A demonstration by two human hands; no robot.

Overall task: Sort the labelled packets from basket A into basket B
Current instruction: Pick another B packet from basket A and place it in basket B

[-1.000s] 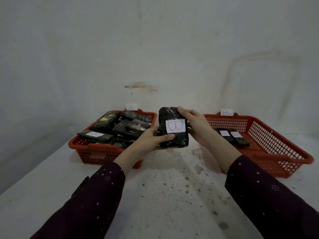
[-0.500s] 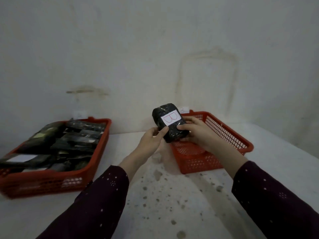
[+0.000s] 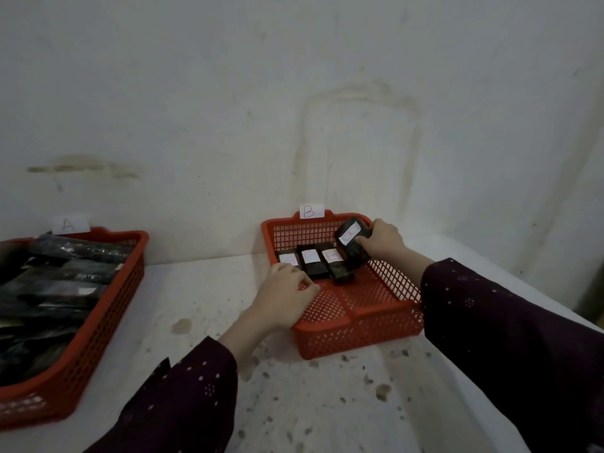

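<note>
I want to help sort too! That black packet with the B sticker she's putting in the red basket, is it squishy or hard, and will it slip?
The black plastic-wrapped packet probably feels fairly firm: it keeps its block shape in the right hand. It seems light, since one hand holds it tilted. The shiny wrap may be a bit slippery.

1. Basket B [image 3: 359,317]: its near half is bare mesh floor, open from above.
2. Three packets [image 3: 313,264] lie side by side along its far wall, filling that strip.
3. The right hand [image 3: 382,240] holds a tilted packet [image 3: 353,245] over the basket's far right corner.
4. The left hand [image 3: 284,291] rests on the basket's left rim.
5. The worktop [image 3: 196,295] between basket B and basket A [image 3: 108,308] is open.
</note>
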